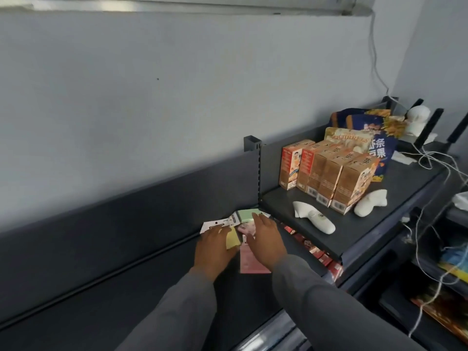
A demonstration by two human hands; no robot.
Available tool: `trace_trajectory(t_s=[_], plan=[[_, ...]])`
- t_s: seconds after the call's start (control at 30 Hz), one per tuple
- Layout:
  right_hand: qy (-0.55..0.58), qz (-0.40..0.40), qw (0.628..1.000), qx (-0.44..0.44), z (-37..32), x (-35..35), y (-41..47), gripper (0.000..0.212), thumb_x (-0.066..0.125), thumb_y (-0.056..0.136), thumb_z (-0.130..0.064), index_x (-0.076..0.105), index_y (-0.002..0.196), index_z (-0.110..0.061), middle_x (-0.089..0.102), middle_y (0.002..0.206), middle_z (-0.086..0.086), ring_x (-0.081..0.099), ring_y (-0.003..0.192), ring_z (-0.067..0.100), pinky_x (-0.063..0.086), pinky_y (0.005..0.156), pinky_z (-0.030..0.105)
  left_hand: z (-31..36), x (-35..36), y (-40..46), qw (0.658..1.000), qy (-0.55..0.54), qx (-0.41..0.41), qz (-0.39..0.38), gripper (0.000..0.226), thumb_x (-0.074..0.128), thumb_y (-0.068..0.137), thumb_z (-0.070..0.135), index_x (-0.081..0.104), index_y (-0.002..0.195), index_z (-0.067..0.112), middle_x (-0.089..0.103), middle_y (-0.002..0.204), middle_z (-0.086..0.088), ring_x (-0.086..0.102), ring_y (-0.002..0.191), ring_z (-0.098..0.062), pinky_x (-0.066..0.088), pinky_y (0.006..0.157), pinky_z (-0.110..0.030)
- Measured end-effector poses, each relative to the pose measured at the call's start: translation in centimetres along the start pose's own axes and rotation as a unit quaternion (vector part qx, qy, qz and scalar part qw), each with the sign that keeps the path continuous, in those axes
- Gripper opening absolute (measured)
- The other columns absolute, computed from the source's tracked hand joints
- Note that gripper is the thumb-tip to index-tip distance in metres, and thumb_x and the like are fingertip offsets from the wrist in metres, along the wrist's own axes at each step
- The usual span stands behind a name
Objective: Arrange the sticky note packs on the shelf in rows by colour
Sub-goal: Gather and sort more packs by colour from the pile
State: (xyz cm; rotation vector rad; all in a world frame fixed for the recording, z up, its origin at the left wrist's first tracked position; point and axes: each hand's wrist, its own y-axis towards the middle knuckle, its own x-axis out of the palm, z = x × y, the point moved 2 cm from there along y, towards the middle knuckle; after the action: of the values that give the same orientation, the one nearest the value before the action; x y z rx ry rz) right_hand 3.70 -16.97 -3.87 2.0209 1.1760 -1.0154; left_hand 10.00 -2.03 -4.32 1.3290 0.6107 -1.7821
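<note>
On the dark shelf (152, 287), green, yellow and pink sticky note packs (247, 215) lie bunched, no colour rows showing, right hand (267, 243) flat over them, while whether the left hand (214, 250) grips any is unclear.

Left hand (215, 247) covers part of the yellow pack (232, 241), and right hand (266, 239) hides the top of the pink pack (250, 262). Header card (215, 223) print is too blurred to read.

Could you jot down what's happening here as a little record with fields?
place: dark shelf against a wall
hands: left hand flat on the yellow pack; right hand, fingers straight, over the pink pack, tips at the green pack
progress: packs bunched, not yet in rows
nearby: cartons on the raised shelf
</note>
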Motion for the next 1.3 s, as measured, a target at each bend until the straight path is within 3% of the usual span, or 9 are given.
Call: trace_trajectory(t_s=[0.17, 0.3, 0.5, 0.73, 0.83, 0.93, 1.1, 1.2, 1.3], plan=[[0.020, -0.017, 0.999, 0.020, 2.0, 0.0, 2.7, 0.062, 0.057, 0.094, -0.020, 0.036, 0.151, -0.009, 0.041, 0.154, 0.013, 0.034, 0.143, 0.030, 0.030, 0.118, 0.039, -0.7, 1.8, 3.6, 0.995, 0.033, -0.036, -0.088, 0.078, 0.064, 0.073, 0.077, 0.054, 0.134, 0.031, 0.051, 0.140, 0.001, 0.046, 0.131, -0.028, 0.047, 0.100, -0.046], [0.010, -0.039, 0.999, -0.008, 2.5, 0.3, 5.3, 0.060, 0.062, 0.094, -0.015, 0.040, 0.149, -0.009, 0.045, 0.152, 0.013, 0.038, 0.141, 0.028, 0.032, 0.116, 0.037, -0.7, 1.7, 5.3, 0.991, 0.051, -0.014, -0.124, 0.070, 0.072, 0.079, 0.064, 0.053, 0.135, 0.026, 0.049, 0.135, -0.006, 0.045, 0.127, -0.034, 0.047, 0.099, -0.047], [-0.033, -0.110, 0.992, -0.042, 2.4, 2.4, 8.0, 0.068, 0.069, 0.088, -0.033, 0.042, 0.149, -0.019, 0.041, 0.155, 0.010, 0.035, 0.144, 0.027, 0.030, 0.117, 0.038, -2.5, 0.1, 4.9, 0.978, 0.061, 0.028, -0.199, 0.070, 0.076, 0.074, 0.045, 0.049, 0.137, 0.033, 0.043, 0.136, -0.006, 0.043, 0.128, -0.034, 0.048, 0.100, -0.048], [-0.099, -0.015, 0.992, -0.075, 1.8, 3.1, 7.1, 0.040, 0.072, 0.085, -0.037, 0.067, 0.121, -0.022, 0.056, 0.128, 0.006, 0.054, 0.119, 0.031, 0.048, 0.097, 0.045, -3.2, 0.3, 3.0, 0.967, 0.156, 0.061, -0.193, 0.082, 0.071, 0.078, 0.022, 0.033, 0.150, 0.030, 0.031, 0.146, -0.011, 0.038, 0.130, -0.038, 0.050, 0.098, -0.051], [-0.059, 0.017, 0.994, -0.090, 2.0, 2.7, 6.3, 0.016, 0.071, 0.087, -0.021, 0.070, 0.100, -0.011, 0.062, 0.103, 0.010, 0.064, 0.094, 0.032, 0.052, 0.079, 0.040, -3.2, 0.7, 1.9, 0.980, 0.148, 0.044, -0.128, 0.064, 0.057, 0.089, 0.014, 0.037, 0.149, 0.027, 0.032, 0.144, -0.012, 0.041, 0.127, -0.038, 0.049, 0.098, -0.051], [0.034, 0.061, 0.996, -0.059, 2.2, 1.4, 4.7, 0.012, 0.055, 0.100, -0.021, 0.061, 0.100, -0.011, 0.064, 0.094, 0.008, 0.066, 0.084, 0.026, 0.054, 0.071, 0.038, -3.1, 0.5, 0.7, 0.992, 0.100, 0.008, -0.079, 0.044, 0.050, 0.095, 0.026, 0.049, 0.139, 0.020, 0.038, 0.138, -0.010, 0.044, 0.127, -0.034, 0.049, 0.096, -0.045], [0.206, 0.136, 0.969, -0.016, 1.4, -1.2, 2.1, 0.026, 0.034, 0.107, -0.037, 0.045, 0.090, -0.020, 0.061, 0.085, 0.002, 0.062, 0.076, 0.020, 0.042, 0.060, 0.031, -2.8, 0.9, -0.5, 0.989, 0.104, -0.024, -0.107, 0.072, 0.056, 0.088, 0.061, 0.032, 0.151, 0.033, 0.035, 0.146, -0.008, 0.033, 0.134, -0.036, 0.047, 0.101, -0.050], [0.246, 0.133, 0.959, -0.038, 0.1, -1.2, 0.8, 0.023, 0.035, 0.107, -0.035, 0.046, 0.092, -0.020, 0.064, 0.093, 0.005, 0.064, 0.083, 0.021, 0.048, 0.063, 0.036, -2.2, 0.2, -0.5, 0.970, 0.198, 0.005, -0.143, 0.076, 0.060, 0.091, 0.038, 0.023, 0.157, 0.027, 0.041, 0.148, -0.015, 0.041, 0.132, -0.040, 0.048, 0.100, -0.050], [0.302, 0.129, 0.944, -0.027, -1.0, -1.0, -0.6, 0.025, 0.035, 0.107, -0.037, 0.049, 0.095, -0.021, 0.067, 0.099, 0.008, 0.067, 0.087, 0.021, 0.057, 0.066, 0.040, -2.5, -0.7, -1.0, 0.978, 0.190, -0.010, -0.083, 0.051, 0.057, 0.094, 0.022, 0.045, 0.144, 0.021, 0.056, 0.134, -0.014, 0.058, 0.119, -0.039, 0.051, 0.090, -0.048]])
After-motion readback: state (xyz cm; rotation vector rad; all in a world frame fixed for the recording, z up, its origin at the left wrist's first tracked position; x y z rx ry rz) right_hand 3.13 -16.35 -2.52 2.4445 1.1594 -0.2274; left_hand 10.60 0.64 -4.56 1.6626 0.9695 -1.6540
